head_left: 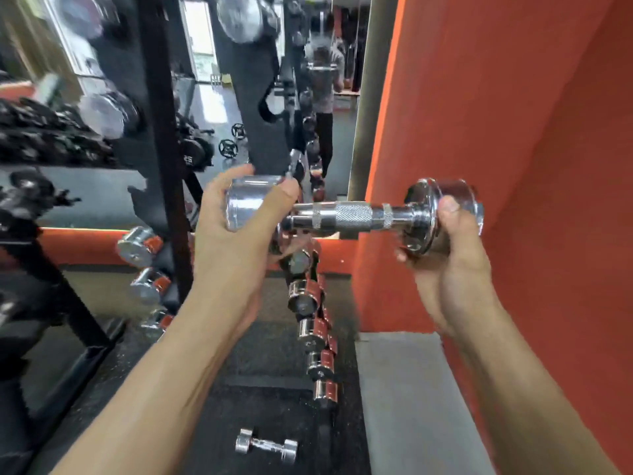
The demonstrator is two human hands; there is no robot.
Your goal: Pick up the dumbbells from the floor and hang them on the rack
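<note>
Against orange wall (pixel 513 97), hands (pixel 239 231) (pixel 448 262) grip dumbbell (pixel 352 216) ends.

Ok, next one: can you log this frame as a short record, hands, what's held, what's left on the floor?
left hand: grips the left head of the chrome dumbbell
right hand: grips its right head
pose: roughly level, held off the floor
hung dumbbells: chrome column below it
small dumbbell: lying on the floor, untouched
</note>
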